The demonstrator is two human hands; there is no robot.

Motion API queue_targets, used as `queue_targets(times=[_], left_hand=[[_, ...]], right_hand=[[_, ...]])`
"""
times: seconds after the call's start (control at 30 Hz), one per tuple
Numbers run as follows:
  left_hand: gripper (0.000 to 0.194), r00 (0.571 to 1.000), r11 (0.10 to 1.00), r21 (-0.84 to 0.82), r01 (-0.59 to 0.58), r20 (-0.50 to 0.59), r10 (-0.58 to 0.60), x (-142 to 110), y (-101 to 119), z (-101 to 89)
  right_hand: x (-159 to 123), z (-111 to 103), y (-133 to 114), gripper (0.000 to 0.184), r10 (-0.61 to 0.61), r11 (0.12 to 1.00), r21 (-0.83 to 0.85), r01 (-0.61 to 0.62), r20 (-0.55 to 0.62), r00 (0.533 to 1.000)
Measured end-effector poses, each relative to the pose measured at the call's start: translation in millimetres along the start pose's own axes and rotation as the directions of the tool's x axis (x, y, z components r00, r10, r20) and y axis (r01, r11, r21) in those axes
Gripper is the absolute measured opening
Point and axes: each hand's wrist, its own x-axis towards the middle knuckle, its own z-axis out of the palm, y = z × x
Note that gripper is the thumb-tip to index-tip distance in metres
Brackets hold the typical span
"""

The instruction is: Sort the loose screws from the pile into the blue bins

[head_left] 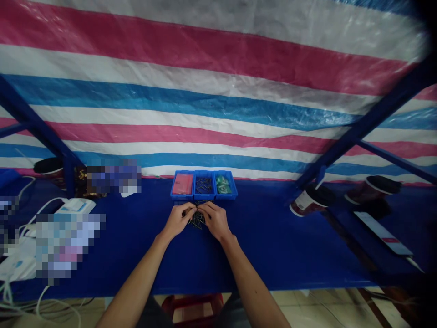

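On the blue tabletop, a small heap of dark screws lies between my two hands. My left hand and my right hand meet over the heap, their thumbs and fingertips pinched close together. What sits between the fingertips is too small to make out. Just beyond the hands stand three joined blue bins: the left bin holds a pink pad or stack, the middle bin holds dark screws, and the right bin holds small green packets.
White power strips with cables and blurred items lie on the left. At the right are a dark-lidded cup, a second cup and a phone with a cable. Blue metal posts flank the table, before a striped sheet.
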Motion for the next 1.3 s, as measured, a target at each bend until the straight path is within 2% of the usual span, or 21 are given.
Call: queue_targets(times=[0.37,0.63,1.03,1.3], left_hand=[[0.033,1.0,1.0,0.012,-0.012,-0.005,0.012,-1.3,-0.4,0.2],[0.029,0.999,1.0,0.014,-0.012,-0.042,0.013,-1.0,0.6,-1.8],[0.03,1.0,1.0,0.027,-0.013,-0.014,0.013,-1.2,-0.2,-0.6],[0.03,1.0,1.0,0.012,-0.007,-0.028,0.007,-1.4,-2.1,-1.5]], right_hand=[[1.9,-2.0,-9.3,0.021,0.036,0.987,-0.161,-0.025,0.066,0.997],[3.3,-8.4,-15.0,0.02,0.021,1.0,-0.021,-0.019,0.058,0.998],[1.8,-5.1,-9.4,0.021,0.033,0.999,-0.012,-0.032,0.033,0.999],[2.5,-3.2,-7.7,0.011,0.006,1.0,0.022,-0.006,0.004,1.0]])
